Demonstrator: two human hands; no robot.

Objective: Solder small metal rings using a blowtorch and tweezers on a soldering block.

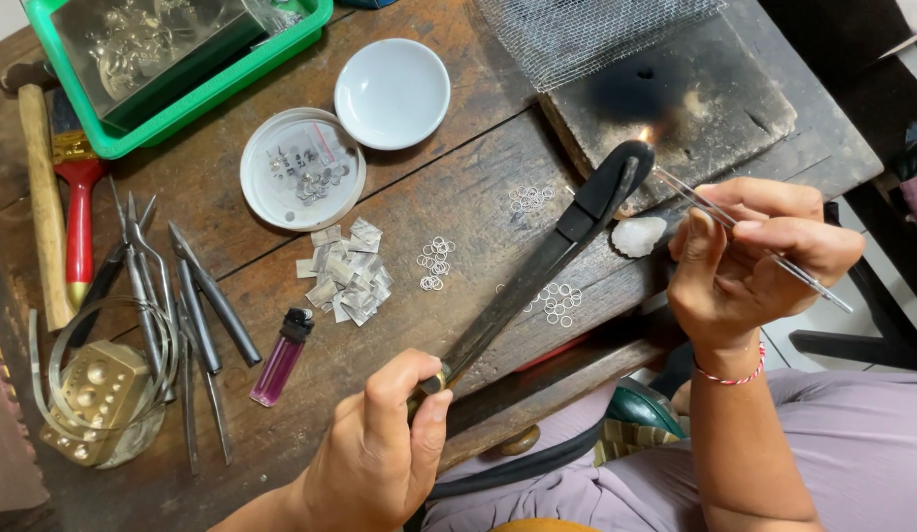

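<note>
Nearest me, my left hand (380,458) is clenched around the handle of the torch (547,261), whose black shaft runs up and away across the bench (281,433) to a small flame at its tip. My right hand (744,261) pinches the tweezers (744,236) closed, their points reaching into that flame over the charred block (715,99); whatever they grip there is too small for me to tell. I judge the work to be in mid-course: 3 loose clusters of small wire rings (436,263) lie on the wood between my hands and the block, apparently not yet heated, and I cannot see any finished pieces set apart. A pale stone (639,234) sits just beside the block's near edge. Left of the rings lie a heap of silver snippets (348,271) and a purple lighter (281,360), then a row of pliers (143,296). Farther off stand a round tin (301,169) with small parts, an empty white dish (392,94), and a green tray (183,108). Wire mesh (587,34) covers the block's far end.
</note>
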